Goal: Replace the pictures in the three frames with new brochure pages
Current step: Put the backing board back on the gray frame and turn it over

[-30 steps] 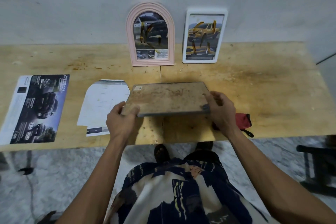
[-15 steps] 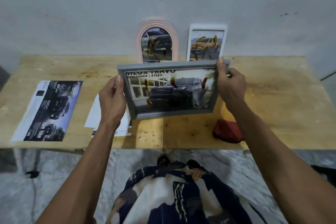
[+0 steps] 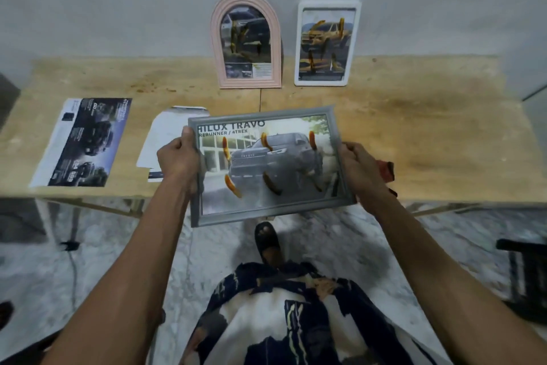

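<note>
Right now both hands hold the grey frame [image 3: 268, 167] up at mid picture, over the table's [image 3: 414, 133] near edge. Left hand [image 3: 177, 157] grips its left side, right hand [image 3: 359, 166] its right side. It shows a grey truck pic. Pink arch frame [image 3: 246, 40] & white frame [image 3: 327, 42] lean on the wall, top middle. Brochure page [image 3: 85, 142] lies at left.

Grey frame [image 3: 266, 218], pink arched frame [image 3: 217, 39], white frame [image 3: 356, 39] — tan table [image 3: 429, 116].
</note>
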`<action>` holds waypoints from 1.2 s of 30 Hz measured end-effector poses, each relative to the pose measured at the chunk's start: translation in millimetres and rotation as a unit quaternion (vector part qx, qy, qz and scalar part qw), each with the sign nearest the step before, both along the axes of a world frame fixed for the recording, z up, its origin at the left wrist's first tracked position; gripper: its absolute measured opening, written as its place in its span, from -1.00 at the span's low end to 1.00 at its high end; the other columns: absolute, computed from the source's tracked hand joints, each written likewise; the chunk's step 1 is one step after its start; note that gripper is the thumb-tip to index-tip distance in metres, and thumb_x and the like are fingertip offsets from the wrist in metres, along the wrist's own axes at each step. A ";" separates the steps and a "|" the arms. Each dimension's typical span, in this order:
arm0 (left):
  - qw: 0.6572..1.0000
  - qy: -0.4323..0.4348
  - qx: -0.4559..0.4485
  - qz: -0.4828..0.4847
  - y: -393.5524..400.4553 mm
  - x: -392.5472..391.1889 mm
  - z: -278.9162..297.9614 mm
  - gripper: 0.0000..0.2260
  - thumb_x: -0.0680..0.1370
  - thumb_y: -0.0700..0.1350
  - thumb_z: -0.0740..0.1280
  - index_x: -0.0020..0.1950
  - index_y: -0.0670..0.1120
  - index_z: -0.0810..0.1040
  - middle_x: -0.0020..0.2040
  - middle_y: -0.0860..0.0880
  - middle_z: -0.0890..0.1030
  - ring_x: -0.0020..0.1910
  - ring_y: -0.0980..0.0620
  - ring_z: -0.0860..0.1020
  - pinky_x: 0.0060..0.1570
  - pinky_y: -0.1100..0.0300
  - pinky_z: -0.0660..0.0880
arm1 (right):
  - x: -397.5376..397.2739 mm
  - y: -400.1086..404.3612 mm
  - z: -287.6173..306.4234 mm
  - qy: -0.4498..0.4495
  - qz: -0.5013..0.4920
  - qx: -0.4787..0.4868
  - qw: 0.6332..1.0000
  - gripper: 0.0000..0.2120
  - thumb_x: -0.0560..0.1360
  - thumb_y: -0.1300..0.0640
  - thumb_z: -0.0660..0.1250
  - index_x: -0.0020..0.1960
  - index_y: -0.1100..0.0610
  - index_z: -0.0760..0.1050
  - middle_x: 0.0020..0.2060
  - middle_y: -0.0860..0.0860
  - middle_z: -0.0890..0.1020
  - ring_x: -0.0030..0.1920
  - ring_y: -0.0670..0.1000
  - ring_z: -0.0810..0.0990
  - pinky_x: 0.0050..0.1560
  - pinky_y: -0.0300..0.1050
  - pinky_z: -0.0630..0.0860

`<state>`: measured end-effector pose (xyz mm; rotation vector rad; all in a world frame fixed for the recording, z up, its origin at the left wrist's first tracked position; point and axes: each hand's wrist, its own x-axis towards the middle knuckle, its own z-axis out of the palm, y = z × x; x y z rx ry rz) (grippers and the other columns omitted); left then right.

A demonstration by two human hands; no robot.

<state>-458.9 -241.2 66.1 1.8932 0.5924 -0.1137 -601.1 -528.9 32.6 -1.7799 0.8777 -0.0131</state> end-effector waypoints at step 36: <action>0.968 0.161 0.019 -0.191 17.8 24.0 -106.3 -0.58 0.54 -0.39 0.25 0.38 -0.16 0.53 0.16 -0.12 0.62 0.02 -0.13 0.58 0.13 0.00 0.60 | 46.9 47.1 -71.2 0.175 -0.074 -0.111 0.975 -0.62 0.62 0.14 0.12 0.38 0.23 0.43 0.30 0.21 0.47 0.27 0.24 0.46 0.26 0.06 0.40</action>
